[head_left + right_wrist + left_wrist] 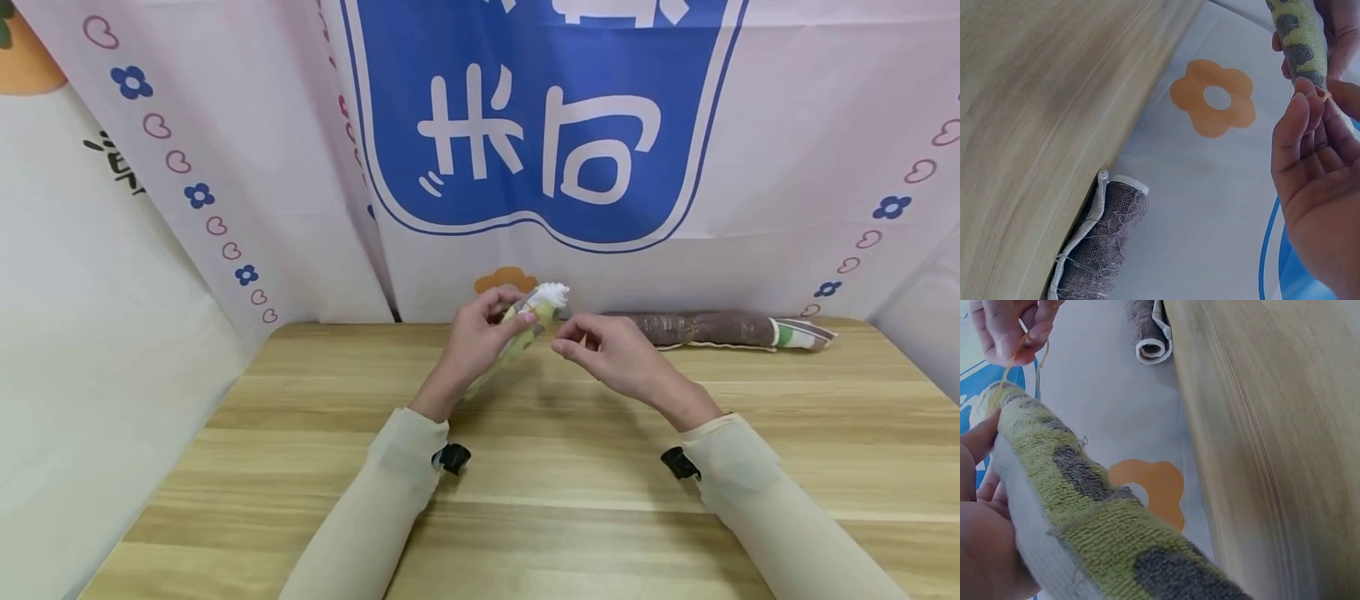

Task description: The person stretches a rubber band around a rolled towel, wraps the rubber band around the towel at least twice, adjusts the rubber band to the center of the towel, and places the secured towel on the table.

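My left hand [474,340] grips a rolled towel [1094,487], yellow-green with dark grey patches and a pale underside. The roll slants in the head view, with its white bunched end [552,293] up and to the right. Close beside that end, my right hand [618,350] pinches a thin yellow rubber band [1004,379] between thumb and fingers. In the left wrist view the band is pulled taut from the right fingertips to the towel's end, near the left thumb. The right wrist view has both hands meeting at this end.
Another rolled towel [731,330], brown with a white edge and a green patch, lies along the back edge of the wooden table [555,517]. A printed cloth [787,125] with a blue emblem hangs right behind the table.
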Available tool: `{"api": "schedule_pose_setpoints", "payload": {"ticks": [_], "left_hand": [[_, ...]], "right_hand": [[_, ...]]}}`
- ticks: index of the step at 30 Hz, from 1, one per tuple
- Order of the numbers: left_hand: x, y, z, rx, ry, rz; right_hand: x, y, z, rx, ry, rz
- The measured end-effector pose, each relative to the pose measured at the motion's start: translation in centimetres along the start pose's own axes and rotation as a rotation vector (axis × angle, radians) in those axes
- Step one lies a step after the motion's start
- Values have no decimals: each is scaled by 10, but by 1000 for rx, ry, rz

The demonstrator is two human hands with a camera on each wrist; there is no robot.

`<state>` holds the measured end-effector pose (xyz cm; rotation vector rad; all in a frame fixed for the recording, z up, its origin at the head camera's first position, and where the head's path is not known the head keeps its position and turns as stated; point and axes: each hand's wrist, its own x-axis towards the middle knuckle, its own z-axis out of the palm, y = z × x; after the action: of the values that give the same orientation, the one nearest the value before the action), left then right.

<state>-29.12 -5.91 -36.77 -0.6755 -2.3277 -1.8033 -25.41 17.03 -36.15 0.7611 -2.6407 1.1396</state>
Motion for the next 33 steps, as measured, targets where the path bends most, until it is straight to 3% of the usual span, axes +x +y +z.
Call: {"api": "schedule_pose_setpoints", "payload": {"ticks": [7, 14, 19, 23, 27, 30, 33], "left_hand": [[0, 2, -3, -5, 20, -5], [2, 6, -7, -55, -33, 21], [1, 7, -10, -95, -83, 40], [1, 8, -12, -126, -113, 42], [2, 12, -14, -151, -95, 26], [3, 13, -15, -150, -41, 15], [3, 12, -15, -145, 18, 8]], "right_hand": [[-1, 2, -5, 13, 99, 77], [1, 8, -9, -29, 158, 156], [-1, 12, -10, -67, 171, 162], [-1, 14, -8, -143, 153, 111], [0, 16, -4, -229, 113, 4], [0, 14, 1, -180, 85, -98], [-1, 9, 5, -38, 24, -207]]}}
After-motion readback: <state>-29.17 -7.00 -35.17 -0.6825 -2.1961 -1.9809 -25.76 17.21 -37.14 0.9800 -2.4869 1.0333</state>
